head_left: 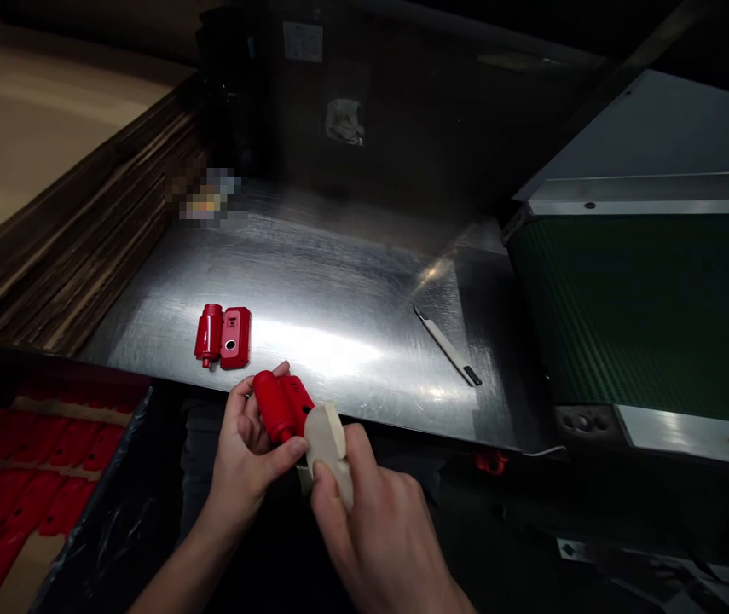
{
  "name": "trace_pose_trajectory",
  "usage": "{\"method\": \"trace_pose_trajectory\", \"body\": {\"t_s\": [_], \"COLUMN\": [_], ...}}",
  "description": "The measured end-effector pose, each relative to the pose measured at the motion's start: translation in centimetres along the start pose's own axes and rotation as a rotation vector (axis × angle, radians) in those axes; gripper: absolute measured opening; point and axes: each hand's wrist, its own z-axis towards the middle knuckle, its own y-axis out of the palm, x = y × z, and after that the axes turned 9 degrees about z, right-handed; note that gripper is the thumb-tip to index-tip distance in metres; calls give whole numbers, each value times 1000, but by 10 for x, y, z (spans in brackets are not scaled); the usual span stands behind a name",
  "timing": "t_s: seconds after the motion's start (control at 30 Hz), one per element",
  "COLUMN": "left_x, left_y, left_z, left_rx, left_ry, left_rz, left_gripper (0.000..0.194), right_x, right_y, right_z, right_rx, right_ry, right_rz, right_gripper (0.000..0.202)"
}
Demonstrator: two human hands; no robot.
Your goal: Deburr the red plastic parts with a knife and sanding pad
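My left hand (242, 452) is wrapped round a red plastic part (274, 407) just over the near edge of the metal table (351, 298). The part has a rounded cylinder on its left and a flatter section on its right. My right hand (373, 503) pinches a pale, off-white pad (324, 439), which is against or just in front of the part's lower right side; exact contact is unclear. Another red part (223, 337), a cylinder beside a flat piece with a round hole, lies on the table to the left.
A white and black pen-like tool (447, 345) lies on the table's right. Stacked cardboard (76, 205) borders the left. A box of red parts (25, 486) is at lower left. A green conveyor belt (651, 315) stands at right.
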Motion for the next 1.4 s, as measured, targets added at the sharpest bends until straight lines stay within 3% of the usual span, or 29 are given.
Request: {"method": "trace_pose_trajectory", "body": {"t_s": [0.17,0.3,0.43,0.5,0.63,0.8,0.97,1.1,1.2,1.33,1.4], "left_x": [0,-3,-4,-1,8,9,5,5,6,10,13], "left_y": [-1,-1,1,2,2,-4,-5,-7,-10,-7,-5], "left_z": [0,0,0,-1,-3,-2,-3,-4,-2,-2,-4], "left_rx": [-14,-31,-25,-20,-25,-69,-69,-86,-103,-95,-68], "left_ry": [3,11,25,19,-23,-49,-39,-37,-48,-62,-76], "left_rz": [10,9,5,3,-25,-77,-78,-89,-84,-60,-51], "left_gripper": [81,83,85,85,82,85,86,84,84,86,87], "right_x": [26,25,9,11,34,58,71,73,68,74,92], "right_y": [-7,-20,-20,-16,-15,-28,-36,-42,-46,-37,-29], "right_z": [10,12,8,11,24,46,53,34,4,-47,-71], "right_rx": [73,10,-198,-222,-106,-193,-147,-27,60,-230,-260], "right_ry": [147,327,311,330,465,514,602,689,611,589,670], "right_rz": [-193,29,259,188,-27,-55,-215,-271,-58,333,398], "right_gripper": [26,26,26,28,32,36,54,68,60,48,50]}}
